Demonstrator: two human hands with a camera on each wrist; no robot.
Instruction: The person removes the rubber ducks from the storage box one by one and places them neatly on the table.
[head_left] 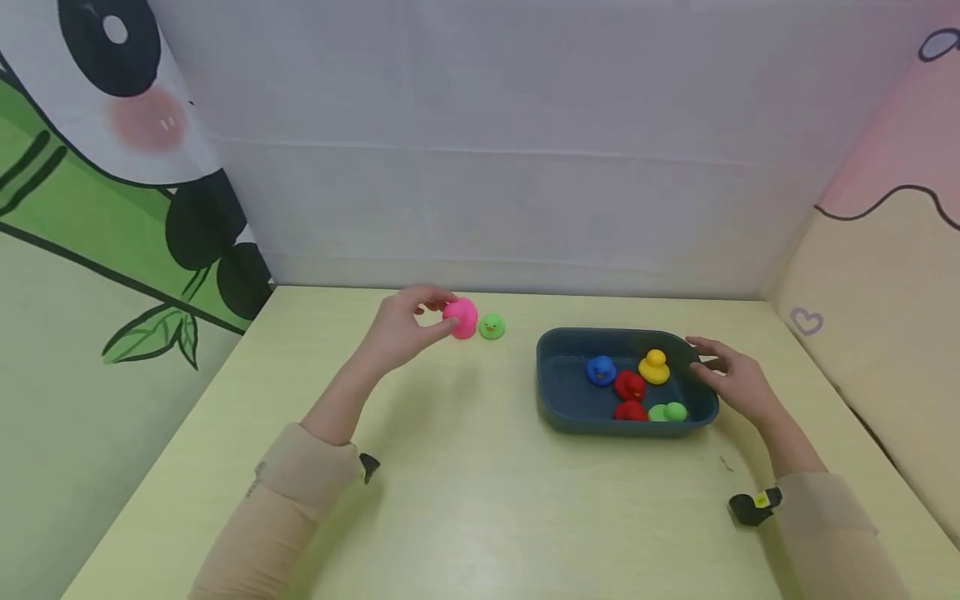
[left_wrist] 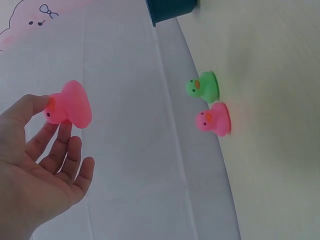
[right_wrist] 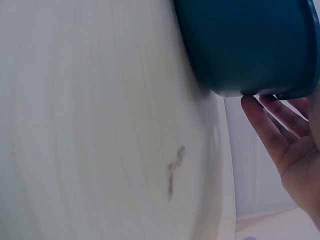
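My left hand (head_left: 405, 329) pinches a pink rubber duck (left_wrist: 72, 105) by its head, thumb on one side and fingers on the other. Below it, a second pink duck (left_wrist: 214, 120) sits on the table beside a small green duck (head_left: 492, 326); the held duck overlaps that pink one in the head view. On the right side, my right hand (head_left: 735, 385) holds the end of a dark blue plastic tray (head_left: 551, 400), thumb over the rim and fingertips against the outer wall. Inside lie a blue duck (head_left: 601, 370), a yellow duck (head_left: 655, 367), two red ducks (head_left: 629, 386) and a light green duck (head_left: 674, 412).
The pale wooden table (head_left: 465, 500) ends at a white cloth backdrop (head_left: 480, 208). Cartoon-printed panels (head_left: 885, 292) stand at both sides. Black wrist cameras (head_left: 753, 506) sit at my sleeves. A small dark mark (right_wrist: 175, 170) shows on the table near the tray.
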